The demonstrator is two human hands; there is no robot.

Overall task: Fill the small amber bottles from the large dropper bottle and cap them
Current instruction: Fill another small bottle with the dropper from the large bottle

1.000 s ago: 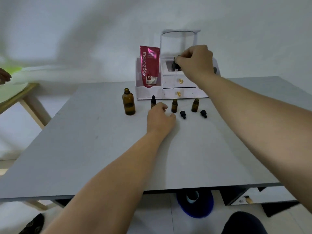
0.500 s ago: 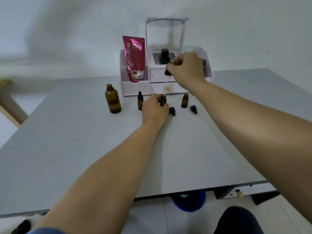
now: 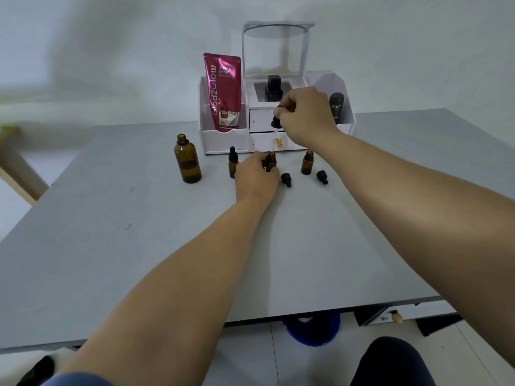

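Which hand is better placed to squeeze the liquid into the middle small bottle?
The right hand. It pinches the dropper by its bulb, the tip just above the mouth of the middle small bottle. The left hand is busy steadying that bottle on the table.

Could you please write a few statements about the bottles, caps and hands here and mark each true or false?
1. The right hand holds the dropper above the middle small bottle. True.
2. The left hand is gripping the large bottle. False: it steadies the middle small bottle; the large bottle stands alone further left.
3. The large bottle is open. True.
4. All three small bottles are capped. False: only the left small bottle wears a cap; the middle one and the right small bottle are open.
5. Two loose caps lie on the table. True.
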